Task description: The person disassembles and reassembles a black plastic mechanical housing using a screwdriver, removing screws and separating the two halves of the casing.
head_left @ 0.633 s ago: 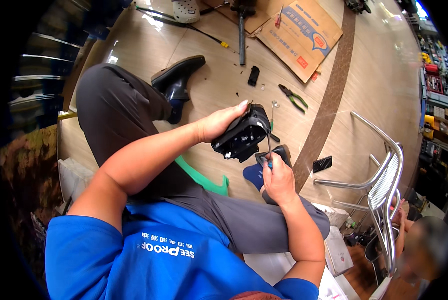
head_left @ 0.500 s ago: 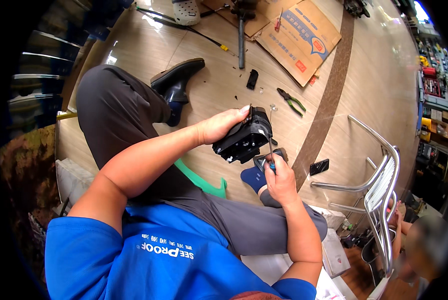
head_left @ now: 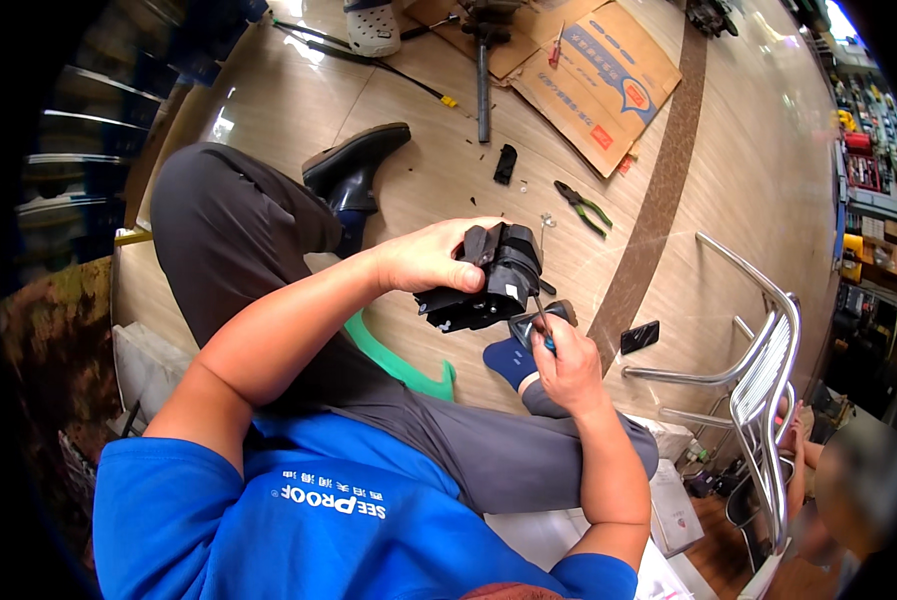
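Observation:
A black plastic housing with a small white label is held up off the floor in my left hand, the thumb pressed on its near face. My right hand is wrapped round the blue handle of a screwdriver. Its shaft points up at the right side of the housing; whether the tip touches it I cannot tell. On the floor beyond lie green-handled pliers and a small black piece.
A flattened cardboard box and a metal bar lie ahead. A phone sits near a chrome-framed chair on the right. A green curved strip is by my legs. Another person's shoe shows at the top.
My left hand has turned the housing, so its ribbed top now shows and the thumb lies across its near face. The right hand with the screwdriver has shifted slightly down and right.

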`<state>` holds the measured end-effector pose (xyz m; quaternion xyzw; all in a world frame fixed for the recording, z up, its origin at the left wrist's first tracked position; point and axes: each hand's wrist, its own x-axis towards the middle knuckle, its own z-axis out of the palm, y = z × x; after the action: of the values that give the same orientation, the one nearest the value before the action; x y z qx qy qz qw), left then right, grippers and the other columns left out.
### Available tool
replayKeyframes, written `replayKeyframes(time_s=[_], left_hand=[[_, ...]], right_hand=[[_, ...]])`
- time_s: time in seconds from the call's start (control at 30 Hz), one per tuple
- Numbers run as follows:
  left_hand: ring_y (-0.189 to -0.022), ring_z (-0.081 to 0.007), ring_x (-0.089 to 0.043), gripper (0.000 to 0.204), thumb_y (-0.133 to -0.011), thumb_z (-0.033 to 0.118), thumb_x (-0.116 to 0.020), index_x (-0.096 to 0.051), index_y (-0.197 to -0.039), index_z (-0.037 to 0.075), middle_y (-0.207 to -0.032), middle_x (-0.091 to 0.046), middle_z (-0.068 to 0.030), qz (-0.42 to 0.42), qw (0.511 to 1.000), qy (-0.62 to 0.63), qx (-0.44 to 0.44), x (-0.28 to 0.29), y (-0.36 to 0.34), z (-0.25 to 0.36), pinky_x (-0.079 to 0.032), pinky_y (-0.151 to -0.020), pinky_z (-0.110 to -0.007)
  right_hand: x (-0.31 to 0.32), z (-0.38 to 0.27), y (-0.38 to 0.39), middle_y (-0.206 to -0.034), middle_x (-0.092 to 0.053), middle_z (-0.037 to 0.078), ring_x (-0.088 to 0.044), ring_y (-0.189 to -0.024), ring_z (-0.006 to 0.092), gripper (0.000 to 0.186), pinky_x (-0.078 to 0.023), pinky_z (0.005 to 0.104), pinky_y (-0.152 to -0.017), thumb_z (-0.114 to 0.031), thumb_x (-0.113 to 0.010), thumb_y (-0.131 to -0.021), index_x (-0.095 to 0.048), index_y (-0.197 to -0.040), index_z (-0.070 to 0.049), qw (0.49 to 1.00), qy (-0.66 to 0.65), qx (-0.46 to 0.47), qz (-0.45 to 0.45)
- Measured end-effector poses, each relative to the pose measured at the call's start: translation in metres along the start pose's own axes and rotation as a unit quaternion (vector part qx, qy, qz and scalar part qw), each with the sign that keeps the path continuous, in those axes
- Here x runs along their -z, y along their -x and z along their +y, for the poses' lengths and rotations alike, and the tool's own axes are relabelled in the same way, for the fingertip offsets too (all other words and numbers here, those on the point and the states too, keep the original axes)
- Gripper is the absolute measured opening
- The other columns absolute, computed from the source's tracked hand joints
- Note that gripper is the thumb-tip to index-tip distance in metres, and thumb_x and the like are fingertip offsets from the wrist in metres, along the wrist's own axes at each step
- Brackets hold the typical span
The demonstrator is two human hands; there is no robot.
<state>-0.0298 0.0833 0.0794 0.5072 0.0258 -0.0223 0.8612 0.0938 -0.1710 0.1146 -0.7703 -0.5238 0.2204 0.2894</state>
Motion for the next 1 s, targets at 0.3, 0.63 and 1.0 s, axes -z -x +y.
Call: replayKeyframes(time_s=[0.3, 0.63, 1.0], left_hand=[[-0.104, -0.0153, -0.061, 0.1, -0.062, 0.075, -0.082, -0.057, -0.123, -0.001, -0.114, -0.064, -0.0081, -0.031, 0.997, 0.038, 0.065, -0.002, 0.009, -0.013, -0.05, -0.092, -0.031], [-0.1, -0.0229, -0.07, 0.103, -0.063, 0.077, -0.079, -0.057, -0.122, -0.003, -0.109, -0.07, -0.0161, -0.029, 0.985, 0.115, 0.122, -0.015, 0.013, -0.017, -0.057, -0.089, -0.036], [-0.098, -0.0201, -0.068, 0.094, -0.072, 0.074, -0.074, -0.057, -0.124, -0.002, -0.109, -0.069, -0.0132, -0.056, 0.984, 0.116, 0.121, -0.018, 0.019, -0.024, -0.056, -0.087, -0.034]], right_hand=[[0.006, -0.029, 0.026, -0.087, -0.068, 0.017, -0.067, -0.074, 0.0386, 0.027, -0.054, 0.0474, -0.063, -0.007, -0.065, -0.089, -0.056, -0.114, -0.005, 0.996, 0.043, -0.059, -0.056], [0.017, -0.042, 0.029, -0.09, -0.069, 0.021, -0.068, -0.079, 0.0406, 0.021, -0.054, 0.0467, -0.068, -0.006, -0.062, -0.092, -0.056, -0.112, -0.002, 0.983, -0.015, -0.122, -0.134], [0.006, -0.041, 0.022, -0.087, -0.068, 0.022, -0.067, -0.08, 0.0428, 0.02, -0.053, 0.0472, -0.069, -0.006, -0.06, -0.092, -0.056, -0.111, -0.003, 0.983, 0.014, -0.127, -0.135]])
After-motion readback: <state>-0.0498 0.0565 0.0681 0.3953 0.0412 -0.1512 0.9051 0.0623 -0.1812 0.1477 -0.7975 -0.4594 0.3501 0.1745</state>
